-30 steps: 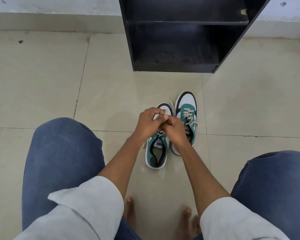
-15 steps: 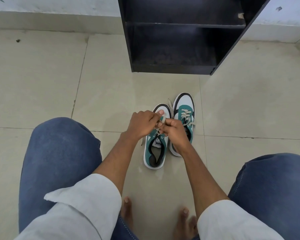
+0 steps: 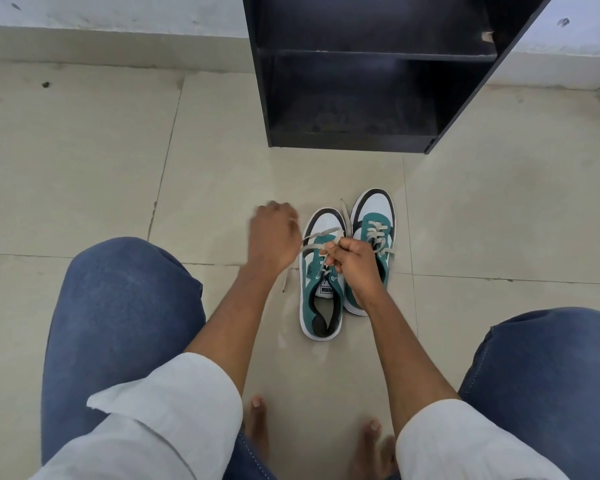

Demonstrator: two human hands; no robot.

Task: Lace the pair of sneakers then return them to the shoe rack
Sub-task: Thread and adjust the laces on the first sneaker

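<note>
On the floor tiles before the shoe rack (image 3: pixel 354 133), left hand (image 3: pixel 274 237) draws the lace (image 3: pixel 321 234) sideways, right hand (image 3: pixel 352 259) pinches it over the left sneaker (image 3: pixel 321 296); I'd keep tension even, second sneaker (image 3: pixel 374 233) looks laced.

One readable text: "PUMA" in black letters on white tongue label (image 3: pixel 327 289) of left sneaker (image 3: pixel 321 306), seen upside down from head camera. Small logo mark above word, too small to make out. Right sneaker (image 3: pixel 374 223): no legible text. Shoe rack (image 3: pixel 361 140): no markings readable.
</note>
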